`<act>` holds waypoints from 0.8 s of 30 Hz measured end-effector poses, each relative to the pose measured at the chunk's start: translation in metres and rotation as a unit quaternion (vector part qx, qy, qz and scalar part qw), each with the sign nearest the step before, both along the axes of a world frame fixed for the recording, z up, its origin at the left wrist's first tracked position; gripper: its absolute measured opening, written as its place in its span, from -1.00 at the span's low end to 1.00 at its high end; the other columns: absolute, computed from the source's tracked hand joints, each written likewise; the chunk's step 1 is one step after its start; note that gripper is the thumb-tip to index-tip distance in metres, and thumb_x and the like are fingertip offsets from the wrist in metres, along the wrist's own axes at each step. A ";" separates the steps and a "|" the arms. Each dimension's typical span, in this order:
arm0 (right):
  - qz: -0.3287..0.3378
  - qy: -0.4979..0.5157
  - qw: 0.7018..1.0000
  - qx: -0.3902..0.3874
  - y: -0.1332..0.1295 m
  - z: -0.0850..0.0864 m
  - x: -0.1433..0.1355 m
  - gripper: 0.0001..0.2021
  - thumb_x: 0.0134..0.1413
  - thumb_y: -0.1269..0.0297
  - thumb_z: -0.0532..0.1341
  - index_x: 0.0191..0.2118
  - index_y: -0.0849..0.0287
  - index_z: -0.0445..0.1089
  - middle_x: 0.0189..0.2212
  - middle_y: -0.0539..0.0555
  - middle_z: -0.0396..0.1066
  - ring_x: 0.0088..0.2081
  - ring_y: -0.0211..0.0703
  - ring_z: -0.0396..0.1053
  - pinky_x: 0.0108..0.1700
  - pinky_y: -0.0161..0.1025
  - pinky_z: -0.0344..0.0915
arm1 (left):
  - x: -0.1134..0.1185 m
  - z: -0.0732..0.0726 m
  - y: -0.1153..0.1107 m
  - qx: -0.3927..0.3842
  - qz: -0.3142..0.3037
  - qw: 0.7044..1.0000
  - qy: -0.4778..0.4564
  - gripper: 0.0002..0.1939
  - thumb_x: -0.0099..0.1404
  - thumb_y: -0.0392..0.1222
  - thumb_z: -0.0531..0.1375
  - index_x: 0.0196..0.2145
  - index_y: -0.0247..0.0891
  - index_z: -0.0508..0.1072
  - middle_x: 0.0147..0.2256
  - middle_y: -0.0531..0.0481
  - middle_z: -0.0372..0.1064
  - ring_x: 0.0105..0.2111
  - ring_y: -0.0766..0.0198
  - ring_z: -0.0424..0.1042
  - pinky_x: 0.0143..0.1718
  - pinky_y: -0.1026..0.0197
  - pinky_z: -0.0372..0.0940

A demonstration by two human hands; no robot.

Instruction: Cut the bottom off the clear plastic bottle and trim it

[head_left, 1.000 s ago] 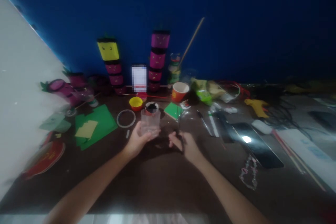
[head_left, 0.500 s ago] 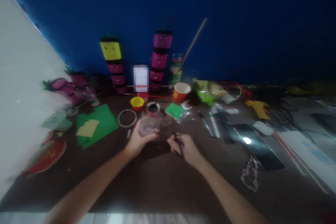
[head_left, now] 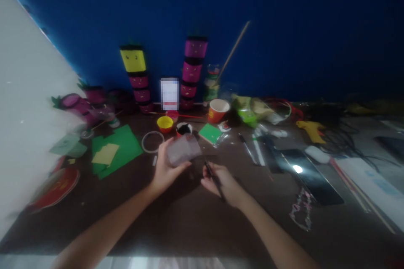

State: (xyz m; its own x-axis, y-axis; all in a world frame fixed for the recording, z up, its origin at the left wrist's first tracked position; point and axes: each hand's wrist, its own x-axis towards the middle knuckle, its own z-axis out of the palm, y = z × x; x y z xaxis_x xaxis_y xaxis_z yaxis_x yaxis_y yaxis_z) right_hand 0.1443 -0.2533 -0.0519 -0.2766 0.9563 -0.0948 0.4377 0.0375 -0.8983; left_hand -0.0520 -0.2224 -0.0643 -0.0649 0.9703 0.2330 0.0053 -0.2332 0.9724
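My left hand [head_left: 166, 168] is wrapped round a clear plastic cup [head_left: 184, 150] from its left side, with the thumb below. The cup lies tipped sideways just above the table, one end toward my right hand. My right hand [head_left: 222, 183] is closed on a slim dark tool [head_left: 217, 187]. Its thin tip points up and left near the cup's right edge; blur hides its exact kind and whether it touches the cup. Right behind the cup stands a small cup with dark contents [head_left: 184, 128]. A clear ring [head_left: 153, 142] lies left of my left hand.
Behind are a yellow cup [head_left: 165, 124], an orange paper cup [head_left: 218, 110] and stacked purple figures [head_left: 192, 73]. Green paper sheets [head_left: 126, 151] lie left. To the right lie pens [head_left: 258, 150], a phone [head_left: 315, 178], a bead bracelet [head_left: 301, 210] and a yellow glue gun [head_left: 311, 131].
My left hand has tilted the plastic cup over to the right, toward my right hand. The dark tool has turned slightly in my right hand, and its rear end now shows lower.
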 end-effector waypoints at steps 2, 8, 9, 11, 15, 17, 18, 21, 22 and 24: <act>0.013 -0.003 1.000 -0.003 -0.003 0.001 -0.002 -0.79 -0.08 0.14 0.23 -0.42 0.17 0.27 -0.57 -0.05 0.24 -0.55 -0.31 0.18 -0.50 -0.38 0.13 | 0.000 -0.003 -0.001 0.029 0.016 0.999 0.027 -0.24 -0.11 -0.25 0.40 0.05 -0.12 0.20 0.04 -0.11 0.12 0.07 0.03 0.16 0.14 0.04 0.05; 0.033 -0.013 0.999 -0.003 -0.005 0.007 -0.003 -0.77 -0.04 0.13 0.24 -0.35 0.18 0.27 -0.53 -0.03 0.26 -0.54 -0.32 0.19 -0.48 -0.38 0.14 | -0.002 -0.006 -0.001 0.109 0.026 0.988 0.104 -0.39 0.02 -0.25 0.32 0.03 -0.13 0.22 0.01 -0.11 0.13 0.05 0.06 0.18 0.07 0.03 0.15; 0.037 -0.015 0.999 -0.003 -0.004 0.007 -0.003 -0.77 -0.04 0.13 0.23 -0.35 0.18 0.27 -0.53 -0.03 0.26 -0.54 -0.32 0.19 -0.48 -0.38 0.14 | -0.002 -0.006 0.000 0.132 0.029 0.982 0.129 -0.40 0.03 -0.25 0.31 0.02 -0.14 0.23 0.01 -0.12 0.13 0.06 0.06 0.17 0.06 0.01 0.16; 0.043 -0.024 0.999 -0.002 -0.004 0.007 -0.004 -0.78 0.00 0.12 0.21 -0.36 0.18 0.26 -0.54 -0.04 0.25 -0.54 -0.32 0.19 -0.47 -0.38 0.13 | -0.002 -0.006 0.001 0.174 0.043 0.969 0.169 -0.44 0.05 -0.23 0.31 0.00 -0.15 0.24 0.01 -0.13 0.11 0.06 0.06 0.18 0.03 -0.01 0.21; 0.060 -0.064 0.996 -0.005 -0.003 0.009 -0.005 -0.79 0.06 0.13 0.14 -0.38 0.18 0.25 -0.55 -0.05 0.25 -0.54 -0.32 0.17 -0.47 -0.38 0.11 | -0.001 -0.010 0.003 0.228 0.071 0.947 0.213 -0.53 0.12 -0.27 0.27 -0.03 -0.14 0.24 0.05 -0.14 0.07 0.05 0.11 0.21 -0.02 0.01 0.27; 0.073 -0.088 0.993 -0.002 -0.002 0.011 -0.005 -0.81 0.06 0.14 0.13 -0.39 0.18 0.25 -0.57 -0.06 0.24 -0.55 -0.32 0.16 -0.48 -0.38 0.09 | -0.001 -0.012 0.005 0.242 0.071 0.941 0.225 -0.56 0.14 -0.28 0.25 -0.04 -0.14 0.23 0.05 -0.15 0.08 0.06 0.11 0.22 -0.02 -0.01 0.28; 0.077 -0.101 0.992 0.000 -0.002 0.012 -0.005 -0.81 0.06 0.15 0.12 -0.40 0.18 0.24 -0.58 -0.06 0.23 -0.56 -0.32 0.15 -0.49 -0.38 0.08 | -0.001 -0.012 0.005 0.246 0.071 0.940 0.227 -0.57 0.15 -0.28 0.24 -0.04 -0.14 0.22 0.05 -0.15 0.09 0.06 0.10 0.22 -0.02 -0.02 0.28; 0.076 -0.147 0.986 0.010 -0.001 0.016 -0.005 -0.79 0.05 0.14 0.11 -0.47 0.17 0.22 -0.63 -0.07 0.20 -0.59 -0.33 0.12 -0.51 -0.38 0.02 | -0.001 -0.012 0.007 0.253 0.076 0.937 0.229 -0.57 0.15 -0.27 0.24 -0.04 -0.14 0.21 0.03 -0.15 0.11 0.04 0.09 0.23 -0.03 -0.03 0.28; 0.073 -0.162 0.984 0.017 0.000 0.016 -0.005 -0.77 0.05 0.13 0.12 -0.50 0.16 0.20 -0.64 -0.06 0.20 -0.60 -0.33 0.11 -0.52 -0.37 0.01 | -0.001 -0.012 0.007 0.254 0.077 0.936 0.232 -0.58 0.15 -0.27 0.23 -0.05 -0.14 0.21 0.03 -0.15 0.10 0.04 0.09 0.23 -0.03 -0.04 0.28; 0.068 -0.186 0.980 0.029 0.001 0.017 -0.005 -0.72 0.03 0.10 0.12 -0.54 0.16 0.17 -0.64 -0.05 0.22 -0.61 -0.33 0.10 -0.52 -0.37 -0.01 | -0.002 -0.011 0.007 0.256 0.079 0.933 0.238 -0.59 0.16 -0.30 0.22 -0.05 -0.13 0.20 0.03 -0.15 0.09 0.04 0.09 0.22 -0.03 -0.05 0.27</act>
State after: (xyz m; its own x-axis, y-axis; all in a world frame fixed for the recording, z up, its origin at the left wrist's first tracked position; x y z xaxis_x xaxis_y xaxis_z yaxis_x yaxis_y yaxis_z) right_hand 0.1388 -0.2524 -0.0351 -0.3581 0.9200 -0.1593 0.7218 0.1646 -0.6722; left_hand -0.0541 -0.2155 -0.0753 0.0319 0.7104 0.7031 0.4826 -0.6270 0.6116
